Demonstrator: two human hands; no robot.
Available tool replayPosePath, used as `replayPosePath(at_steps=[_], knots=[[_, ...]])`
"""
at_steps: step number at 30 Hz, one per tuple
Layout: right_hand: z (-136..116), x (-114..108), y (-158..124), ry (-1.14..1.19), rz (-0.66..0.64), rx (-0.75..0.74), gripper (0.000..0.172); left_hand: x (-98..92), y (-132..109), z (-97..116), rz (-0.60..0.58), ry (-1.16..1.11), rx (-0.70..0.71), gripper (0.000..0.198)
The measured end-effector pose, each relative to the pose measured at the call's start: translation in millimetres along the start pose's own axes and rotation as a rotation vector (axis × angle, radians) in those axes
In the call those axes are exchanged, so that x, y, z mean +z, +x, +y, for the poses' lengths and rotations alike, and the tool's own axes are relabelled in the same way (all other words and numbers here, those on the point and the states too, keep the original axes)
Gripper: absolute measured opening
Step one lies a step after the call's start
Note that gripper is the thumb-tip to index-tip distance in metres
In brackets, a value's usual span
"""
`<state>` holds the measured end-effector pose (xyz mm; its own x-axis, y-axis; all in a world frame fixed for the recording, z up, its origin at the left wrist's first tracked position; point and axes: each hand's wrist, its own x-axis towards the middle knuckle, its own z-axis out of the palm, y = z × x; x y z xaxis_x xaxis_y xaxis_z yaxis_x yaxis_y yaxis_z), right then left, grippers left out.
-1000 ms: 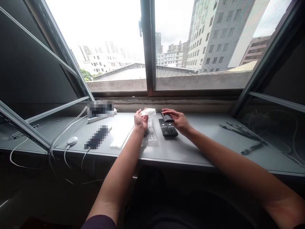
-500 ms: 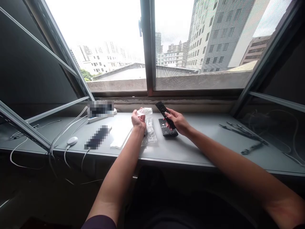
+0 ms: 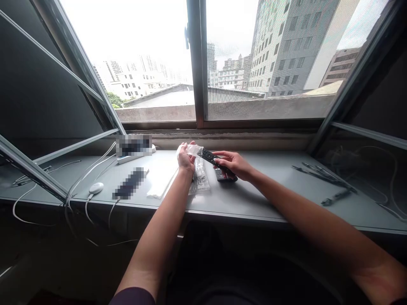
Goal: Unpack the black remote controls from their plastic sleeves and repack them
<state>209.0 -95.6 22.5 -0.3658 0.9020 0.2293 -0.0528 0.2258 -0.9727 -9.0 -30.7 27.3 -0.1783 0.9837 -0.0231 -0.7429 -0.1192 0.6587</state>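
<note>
My right hand [image 3: 234, 164] is closed around a black remote control [image 3: 210, 157], which tilts with its far end up and to the left. That end meets the mouth of a clear plastic bag [image 3: 193, 150]; whether it is inside, I cannot tell for sure. The bag is gripped in my left hand [image 3: 186, 161], its fingers curled. Beneath my right hand, more black remotes [image 3: 225, 177] lie on the desk, partly covered. Beside my left wrist rests a clear plastic packet [image 3: 201, 178], its contents hard to make out.
White plastic sleeves [image 3: 163, 182] lie left of my left forearm on the grey desk [image 3: 248, 207]. Further left are a blurred phone-like item [image 3: 129, 184], a round white device [image 3: 96, 188], a power strip [image 3: 136, 156] and cables. Dark strips [image 3: 327, 178] lie at the right.
The remote has swung flatter and moved left, so its far end now meets the bag's opening. My right hand has shifted slightly lower over the remotes on the desk.
</note>
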Motion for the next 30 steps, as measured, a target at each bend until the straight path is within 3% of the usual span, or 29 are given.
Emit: replayPosePath(at_steps=[3, 5, 13, 19, 24, 30], knots=[[0.8, 1.7, 0.3, 0.001, 0.016, 0.005, 0.059, 5.1, -7.0, -6.0, -0.09, 0.083, 0.087, 0.052], [2.1, 2.7, 1.0, -0.001, 0.044, -0.003, 0.064, 7.7, -12.0, -9.3, -0.17, 0.175, 0.073, 0.055], [8.3, 2.0, 6.3, -0.026, 0.198, -0.07, 0.068, 8.5, -18.6, -14.2, -0.394, 0.35, 0.005, 0.043], [9.4, 3.1, 4.5, -0.095, 0.263, -0.123, 0.066, 6.9, -19.2, -17.6, -0.407, 0.376, -0.074, 0.048], [9.5, 4.0, 4.3, -0.047, 0.269, -0.134, 0.067, 3.8, -17.6, -21.0, -0.511, 0.486, -0.021, 0.046], [10.0, 1.6, 7.9, -0.102, 0.231, -0.099, 0.058, 4.6, -13.8, -20.1, -0.401, 0.417, 0.12, 0.045]])
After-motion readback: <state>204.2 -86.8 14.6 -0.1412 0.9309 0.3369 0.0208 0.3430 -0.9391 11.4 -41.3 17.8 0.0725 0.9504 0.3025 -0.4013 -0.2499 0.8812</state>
